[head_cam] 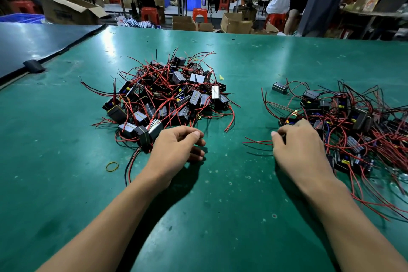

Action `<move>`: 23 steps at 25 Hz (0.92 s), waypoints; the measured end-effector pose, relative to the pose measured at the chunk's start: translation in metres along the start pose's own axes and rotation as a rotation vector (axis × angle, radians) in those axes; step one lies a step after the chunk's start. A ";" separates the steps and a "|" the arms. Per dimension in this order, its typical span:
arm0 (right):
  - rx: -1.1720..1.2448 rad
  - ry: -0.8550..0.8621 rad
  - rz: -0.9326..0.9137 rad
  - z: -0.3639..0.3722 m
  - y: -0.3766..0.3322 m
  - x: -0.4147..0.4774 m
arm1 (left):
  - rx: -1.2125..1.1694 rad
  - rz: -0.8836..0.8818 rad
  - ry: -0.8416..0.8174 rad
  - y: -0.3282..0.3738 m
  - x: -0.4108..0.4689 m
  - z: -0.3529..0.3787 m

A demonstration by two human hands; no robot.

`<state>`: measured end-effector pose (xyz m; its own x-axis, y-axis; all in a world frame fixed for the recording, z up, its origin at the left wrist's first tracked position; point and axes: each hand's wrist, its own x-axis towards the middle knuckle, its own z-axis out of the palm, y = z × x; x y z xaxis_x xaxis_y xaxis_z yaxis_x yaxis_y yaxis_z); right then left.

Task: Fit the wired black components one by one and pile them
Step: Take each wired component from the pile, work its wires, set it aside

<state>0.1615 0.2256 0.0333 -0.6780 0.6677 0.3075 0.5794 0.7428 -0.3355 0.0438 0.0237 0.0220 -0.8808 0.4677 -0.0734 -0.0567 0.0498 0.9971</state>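
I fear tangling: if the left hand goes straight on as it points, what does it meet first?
Probably the loose red wires at the near right edge of the middle pile, since the left hand points forward-right; depth is unclear.

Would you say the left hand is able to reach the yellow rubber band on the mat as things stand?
Probably yes: the yellow rubber band lies on bare green mat close beside the wrist of the left hand, with only two loose wires lying between them.
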 end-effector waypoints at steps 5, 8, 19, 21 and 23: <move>0.190 -0.093 -0.326 0.028 -0.044 -0.030 | 0.064 0.047 0.004 -0.001 -0.001 0.001; 0.084 -0.100 -0.290 0.042 -0.041 -0.025 | 0.102 0.062 -0.004 -0.003 0.000 -0.001; 0.043 0.019 0.038 0.032 0.013 0.007 | 0.147 0.081 -0.004 -0.004 0.001 -0.001; 0.056 0.073 -0.038 0.031 -0.002 -0.001 | 0.144 0.082 0.001 -0.004 0.002 -0.001; 0.111 0.101 -0.169 0.029 -0.024 -0.012 | 0.136 0.077 0.014 -0.004 0.003 0.000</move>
<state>0.1422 0.1984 0.0117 -0.7091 0.5401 0.4533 0.4045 0.8382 -0.3658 0.0416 0.0249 0.0176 -0.8867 0.4623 0.0048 0.0748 0.1333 0.9883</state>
